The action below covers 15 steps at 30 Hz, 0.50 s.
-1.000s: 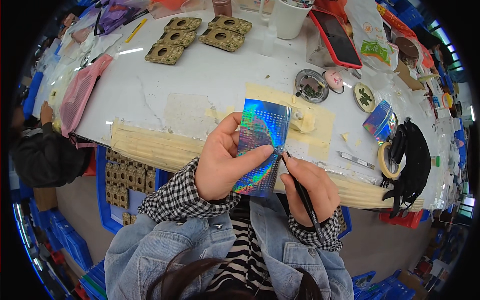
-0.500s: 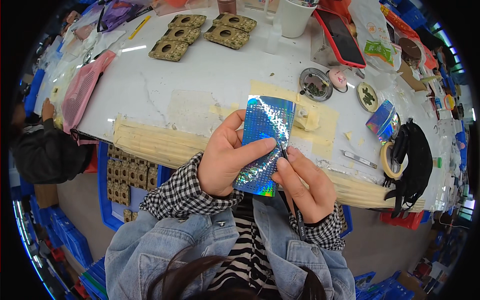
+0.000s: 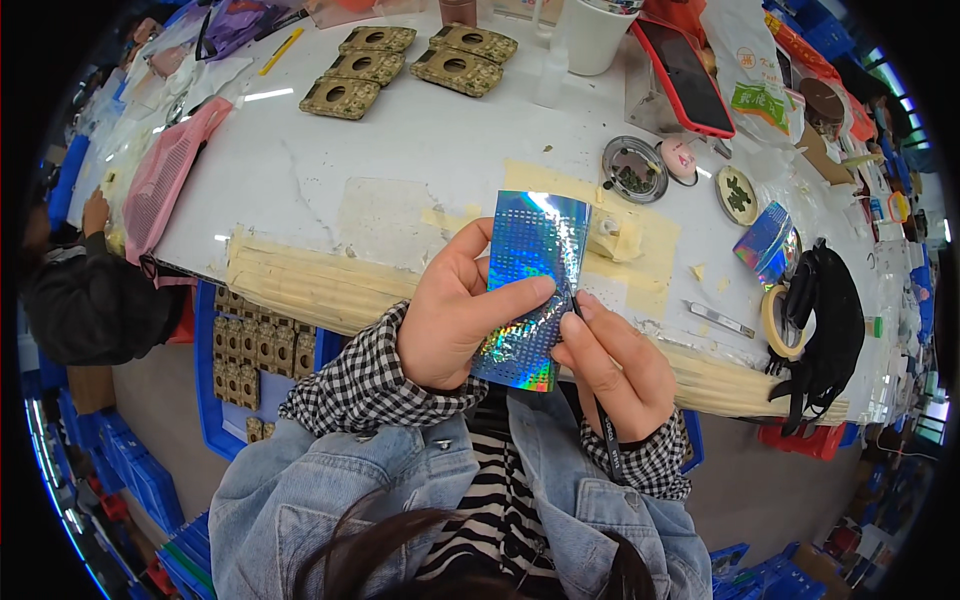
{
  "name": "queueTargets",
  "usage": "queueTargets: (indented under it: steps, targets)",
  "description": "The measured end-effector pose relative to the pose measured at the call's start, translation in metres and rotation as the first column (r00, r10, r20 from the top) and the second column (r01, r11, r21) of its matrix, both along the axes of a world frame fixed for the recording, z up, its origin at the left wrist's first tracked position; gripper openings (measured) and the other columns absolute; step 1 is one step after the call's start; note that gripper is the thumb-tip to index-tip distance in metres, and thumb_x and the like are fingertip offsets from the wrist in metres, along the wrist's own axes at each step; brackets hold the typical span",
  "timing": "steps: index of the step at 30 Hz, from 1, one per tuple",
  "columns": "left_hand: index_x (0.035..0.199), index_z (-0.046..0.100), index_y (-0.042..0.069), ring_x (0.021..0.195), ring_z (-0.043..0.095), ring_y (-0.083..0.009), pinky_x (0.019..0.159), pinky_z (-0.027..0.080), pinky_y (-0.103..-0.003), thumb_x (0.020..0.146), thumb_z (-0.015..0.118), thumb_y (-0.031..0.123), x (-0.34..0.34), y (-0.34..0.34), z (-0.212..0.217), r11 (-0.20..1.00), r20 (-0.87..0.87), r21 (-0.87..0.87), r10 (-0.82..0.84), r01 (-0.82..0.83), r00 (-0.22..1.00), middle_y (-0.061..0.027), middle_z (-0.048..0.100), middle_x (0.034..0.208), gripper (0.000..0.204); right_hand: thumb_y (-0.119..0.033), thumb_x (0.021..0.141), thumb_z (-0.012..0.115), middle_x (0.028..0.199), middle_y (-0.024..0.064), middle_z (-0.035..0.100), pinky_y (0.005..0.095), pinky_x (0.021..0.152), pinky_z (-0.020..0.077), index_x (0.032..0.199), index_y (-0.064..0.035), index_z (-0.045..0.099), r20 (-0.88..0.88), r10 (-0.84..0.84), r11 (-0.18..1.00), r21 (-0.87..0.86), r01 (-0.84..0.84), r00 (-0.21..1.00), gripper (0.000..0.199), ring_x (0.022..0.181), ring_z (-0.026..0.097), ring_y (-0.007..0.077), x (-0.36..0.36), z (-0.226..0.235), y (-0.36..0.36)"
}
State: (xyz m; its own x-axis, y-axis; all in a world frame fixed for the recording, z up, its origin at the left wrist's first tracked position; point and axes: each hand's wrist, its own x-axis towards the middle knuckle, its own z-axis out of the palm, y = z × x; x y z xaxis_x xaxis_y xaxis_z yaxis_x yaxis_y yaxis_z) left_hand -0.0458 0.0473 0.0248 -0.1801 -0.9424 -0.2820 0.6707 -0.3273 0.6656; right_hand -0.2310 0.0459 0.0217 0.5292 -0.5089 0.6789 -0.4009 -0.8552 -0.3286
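Observation:
My left hand (image 3: 440, 325) grips a shiny blue holographic sticker sheet (image 3: 530, 240) covered in rows of tiny marks, its thumb pressed flat across the front. In my right hand (image 3: 625, 375) are slim black tweezers (image 3: 611, 440), pinched between thumb and fingers, with their tip at the sheet's right edge near my left thumb. Whether a sticker is at the tip is too small to tell. Behind the sheet, a small tape-covered block (image 3: 615, 237) sits on masking tape stuck to the table.
Several camouflage model tank hulls (image 3: 365, 67) stand at the back; more fill a blue tray (image 3: 210, 400) below the table edge. To the right are a round dish (image 3: 635, 168) of small green parts, a red-cased phone (image 3: 683, 80), a tape roll (image 3: 785, 320) and a black pouch (image 3: 830, 320).
The tweezers and my right fingers have shifted slightly to the right along the sheet's edge. The sheet stays in my left hand, nearly still.

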Motion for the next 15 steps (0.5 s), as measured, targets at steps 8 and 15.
queueTargets:
  steps: [8, 15]
  targets:
    - [0.123, 0.041, -0.001, 0.092, 0.065, -0.0161, 0.081, 0.056, -0.030, 0.086, 0.063, -0.004, 0.005, -0.002, -0.002, 0.995, 0.056, -0.033, 0.093, -0.091, 0.994, -0.0123, 0.065, 0.106, 0.044, -0.005, 0.071, 0.078, 0.096, 0.0165, 0.065, 0.0342, 0.074, 0.0588, 0.105, 0.0028, 0.067, 0.026, -0.030, 1.000, 0.003, 0.030, 0.999, 0.036, 0.091, 0.068, 0.0289, -0.011, 0.004, 0.003]
    - [0.120, 0.044, -0.002, 0.092, 0.066, -0.0188, 0.082, 0.056, -0.032, 0.086, 0.061, -0.003, 0.045, -0.007, -0.009, 0.951, 0.096, -0.122, 0.295, -0.283, 0.951, -0.0148, 0.065, 0.106, 0.038, -0.013, 0.072, 0.077, 0.088, 0.0106, 0.065, 0.0384, 0.077, 0.0587, 0.101, -0.0046, 0.069, -0.189, -0.052, 0.999, 0.008, 0.054, 0.981, 0.031, 0.085, 0.067, 0.0248, -0.028, -0.028, 0.009]
